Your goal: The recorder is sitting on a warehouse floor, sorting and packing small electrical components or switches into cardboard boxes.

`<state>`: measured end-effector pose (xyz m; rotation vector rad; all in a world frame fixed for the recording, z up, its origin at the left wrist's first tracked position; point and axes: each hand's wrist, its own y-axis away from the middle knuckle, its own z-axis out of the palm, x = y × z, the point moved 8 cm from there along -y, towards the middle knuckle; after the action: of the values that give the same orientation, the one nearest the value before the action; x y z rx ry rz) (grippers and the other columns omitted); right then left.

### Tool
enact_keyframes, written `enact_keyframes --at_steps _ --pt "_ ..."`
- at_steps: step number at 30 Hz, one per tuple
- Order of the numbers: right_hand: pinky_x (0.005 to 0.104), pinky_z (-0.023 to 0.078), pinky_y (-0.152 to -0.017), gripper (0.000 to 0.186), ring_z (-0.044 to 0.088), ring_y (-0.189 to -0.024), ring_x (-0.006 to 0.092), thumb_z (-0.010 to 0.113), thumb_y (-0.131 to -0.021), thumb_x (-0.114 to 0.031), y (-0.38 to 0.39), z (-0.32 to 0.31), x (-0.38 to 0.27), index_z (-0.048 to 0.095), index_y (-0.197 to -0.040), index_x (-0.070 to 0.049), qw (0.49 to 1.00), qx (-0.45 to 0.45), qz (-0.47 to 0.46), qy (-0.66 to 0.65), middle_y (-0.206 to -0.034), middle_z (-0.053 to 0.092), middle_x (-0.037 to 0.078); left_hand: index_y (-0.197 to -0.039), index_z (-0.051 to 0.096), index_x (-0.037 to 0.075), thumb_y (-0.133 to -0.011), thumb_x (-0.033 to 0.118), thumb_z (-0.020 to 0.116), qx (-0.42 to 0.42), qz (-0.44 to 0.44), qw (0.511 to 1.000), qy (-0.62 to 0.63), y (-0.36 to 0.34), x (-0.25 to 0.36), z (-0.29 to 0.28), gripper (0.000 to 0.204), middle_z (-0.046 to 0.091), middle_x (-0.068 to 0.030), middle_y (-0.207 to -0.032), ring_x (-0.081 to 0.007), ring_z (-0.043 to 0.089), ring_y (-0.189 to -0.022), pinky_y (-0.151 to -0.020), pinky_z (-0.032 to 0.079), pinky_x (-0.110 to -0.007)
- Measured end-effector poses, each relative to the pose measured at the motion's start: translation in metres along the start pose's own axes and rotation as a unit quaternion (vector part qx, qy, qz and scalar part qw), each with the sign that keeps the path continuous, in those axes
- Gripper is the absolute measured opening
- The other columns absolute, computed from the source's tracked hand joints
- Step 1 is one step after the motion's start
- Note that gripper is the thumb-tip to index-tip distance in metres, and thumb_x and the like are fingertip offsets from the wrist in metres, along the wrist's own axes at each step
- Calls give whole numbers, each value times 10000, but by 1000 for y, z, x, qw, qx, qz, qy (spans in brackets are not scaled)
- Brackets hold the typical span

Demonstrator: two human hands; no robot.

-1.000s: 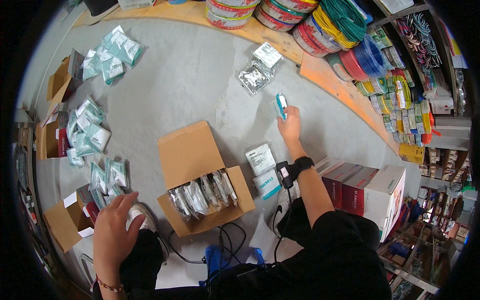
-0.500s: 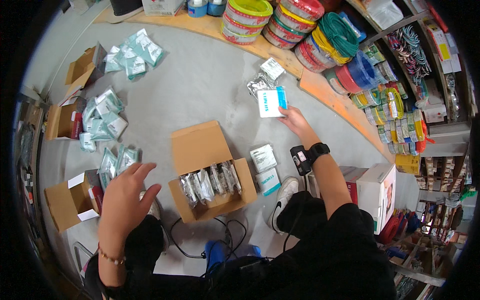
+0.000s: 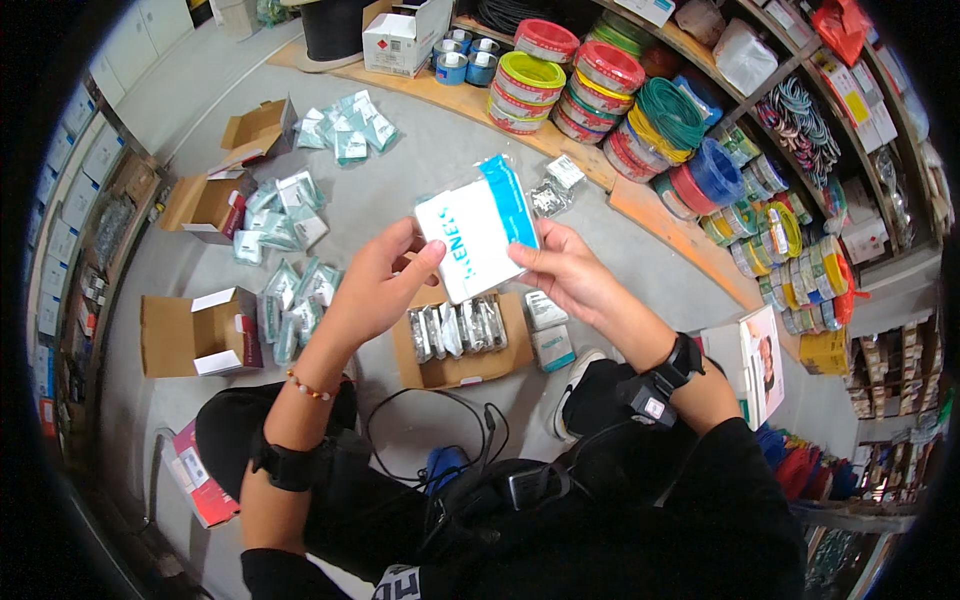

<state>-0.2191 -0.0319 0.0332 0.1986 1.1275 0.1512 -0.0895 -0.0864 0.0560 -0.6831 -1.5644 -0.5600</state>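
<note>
Holding a flat white packet with a blue band along its right side, two bare hands meet in the middle of the scene. The left hand pinches its left edge, thumb on the front; the right hand pinches the lower right corner, thumb also in front, fingers mostly hidden behind. The packet is raised above the grey floor, and its front looks intact; whether the back is open cannot be told. Below, on the near side, an open cardboard carton carries a row of wrapped pieces standing on edge. Just right of it lie two flat packets, one white and one with a blue band; farther off, to the right, is a clear-bagged piece. On the left, three heaps of pale green packets, far, middle and near, each lie beside an open brown box. The handling appears partway along: those heaps are laid out, while the raised packet is not set down and the carton's row remains inside.
</note>
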Motion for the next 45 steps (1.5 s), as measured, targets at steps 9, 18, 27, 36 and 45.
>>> enact_keyframes --at_steps 9,18,27,36,45 --pt "242 428 -712 316 518 -814 113 550 -739 -143 33 10 23 442 -995 6 999 -17 3 40 -889 527 59 -820 501 -22 -787 188 479 35 -64 996 -50 27 -11 8 214 513 3 -671 -33 423 -594 -527 327 -168" --pt "262 429 -729 290 529 -800 129 491 -783 -230 39 -6 48 456 -969 -11 998 -16 59 34 -885 526 66 -867 503 2 -808 218 445 22 -91 996 -3 31 -19 14 231 511 21 -694 -33 420 -611 -550 326 -174" --pt "298 405 -807 286 498 -915 169 448 -803 -161 35 -2 50 414 -1031 10 997 -34 42 -55 -997 489 90 -889 515 32 -811 283 431 16 -138 986 96 33 -23 15 276 508 23 -714 -49 444 -649 -636 354 -189" --pt "312 382 -834 309 482 -945 184 449 -801 -159 34 -1 51 398 -1039 32 995 -55 42 -77 -1023 479 112 -839 512 65 -804 271 451 -48 -139 976 162 32 -27 26 218 469 62 -661 -11 368 -573 -525 290 -151" --pt "283 365 -831 365 447 -969 164 495 -766 -117 31 -25 52 376 -1097 -21 994 96 1 57 -1051 452 113 -731 458 52 -770 158 483 61 55 994 -75 30 3 14 116 470 -21 -594 -113 446 -522 -481 344 -253"
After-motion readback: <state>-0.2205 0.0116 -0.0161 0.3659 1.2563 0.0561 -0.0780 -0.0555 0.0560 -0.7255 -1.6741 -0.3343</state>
